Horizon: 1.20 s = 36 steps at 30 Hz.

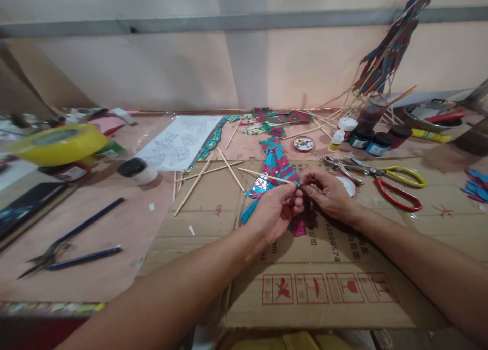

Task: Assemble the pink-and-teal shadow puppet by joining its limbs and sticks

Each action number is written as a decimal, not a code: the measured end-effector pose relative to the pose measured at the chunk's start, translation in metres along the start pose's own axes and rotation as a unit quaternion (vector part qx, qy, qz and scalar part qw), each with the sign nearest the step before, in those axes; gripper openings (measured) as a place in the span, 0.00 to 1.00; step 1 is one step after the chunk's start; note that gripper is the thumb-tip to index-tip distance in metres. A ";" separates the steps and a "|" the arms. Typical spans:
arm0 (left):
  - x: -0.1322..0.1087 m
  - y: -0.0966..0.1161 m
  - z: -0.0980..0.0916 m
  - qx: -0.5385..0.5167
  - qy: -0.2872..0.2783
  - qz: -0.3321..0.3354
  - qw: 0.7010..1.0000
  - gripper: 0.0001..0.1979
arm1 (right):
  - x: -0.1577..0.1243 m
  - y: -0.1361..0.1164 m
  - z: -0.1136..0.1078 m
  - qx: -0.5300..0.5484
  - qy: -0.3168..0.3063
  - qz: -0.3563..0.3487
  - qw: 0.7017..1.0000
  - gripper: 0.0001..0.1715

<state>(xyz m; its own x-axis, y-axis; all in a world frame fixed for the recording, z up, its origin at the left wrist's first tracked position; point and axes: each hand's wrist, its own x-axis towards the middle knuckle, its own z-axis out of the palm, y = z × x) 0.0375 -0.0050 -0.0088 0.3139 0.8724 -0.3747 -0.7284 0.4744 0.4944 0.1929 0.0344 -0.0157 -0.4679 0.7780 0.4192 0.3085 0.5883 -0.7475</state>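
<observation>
My hands make soft shadows on the cardboard, and the yellow tape looks stretched and blurry.

1. Cardboard sheet: lies on the desk.
2. Left hand: grips the blue-and-magenta figure, which crosses the cardboard's far edge.
3. Right hand: fingertips at the figure's right side; held detail too small to identify.
4. Red-handled tool: near the cardboard's far edge.
5. Blue-handled pliers: open, toward the desk's near edge.
</observation>
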 end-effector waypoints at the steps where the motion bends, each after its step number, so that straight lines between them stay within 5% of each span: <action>1: 0.000 0.000 0.000 -0.001 0.002 -0.001 1.000 0.04 | 0.000 0.000 0.000 0.000 -0.001 -0.002 1.000 0.02; 19: 0.004 -0.005 -0.006 0.043 -0.011 0.033 0.998 0.11 | 0.000 -0.010 0.000 -0.014 0.008 0.021 1.000 0.03; 36: 0.004 -0.001 -0.004 0.052 0.000 0.033 0.998 0.07 | 0.000 -0.008 0.004 0.094 -0.028 0.101 0.990 0.02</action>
<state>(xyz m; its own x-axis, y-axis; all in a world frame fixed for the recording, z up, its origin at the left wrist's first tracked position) 0.0373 -0.0021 -0.0141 0.2674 0.9021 -0.3387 -0.6799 0.4257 0.5970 0.1873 0.0288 -0.0114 -0.4595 0.8592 0.2249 0.2441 0.3657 -0.8982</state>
